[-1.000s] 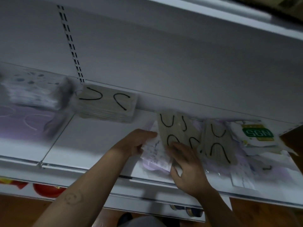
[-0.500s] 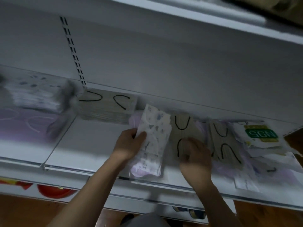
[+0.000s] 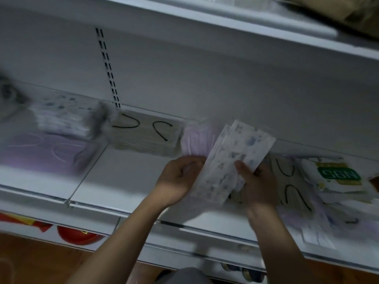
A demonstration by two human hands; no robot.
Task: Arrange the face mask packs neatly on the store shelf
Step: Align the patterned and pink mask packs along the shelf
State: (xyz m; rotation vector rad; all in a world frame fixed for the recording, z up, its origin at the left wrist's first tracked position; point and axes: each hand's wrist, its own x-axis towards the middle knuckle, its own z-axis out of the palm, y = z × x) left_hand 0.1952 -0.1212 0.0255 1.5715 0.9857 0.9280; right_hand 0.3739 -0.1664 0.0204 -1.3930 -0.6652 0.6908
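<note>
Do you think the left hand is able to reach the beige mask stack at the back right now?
Probably yes: only bare shelf lies between the left hand and the beige stack. But it grips the patterned packs, so it isn't free.

One view only: head cam, wide-angle. Sits above and behind the left hand [image 3: 178, 177] and right hand [image 3: 259, 181], facing forward and down, close in. The shelf [image 3: 127, 181] runs slanted just beyond the hands; upper shelf [image 3: 205, 19] sits above them, top of frame.
</note>
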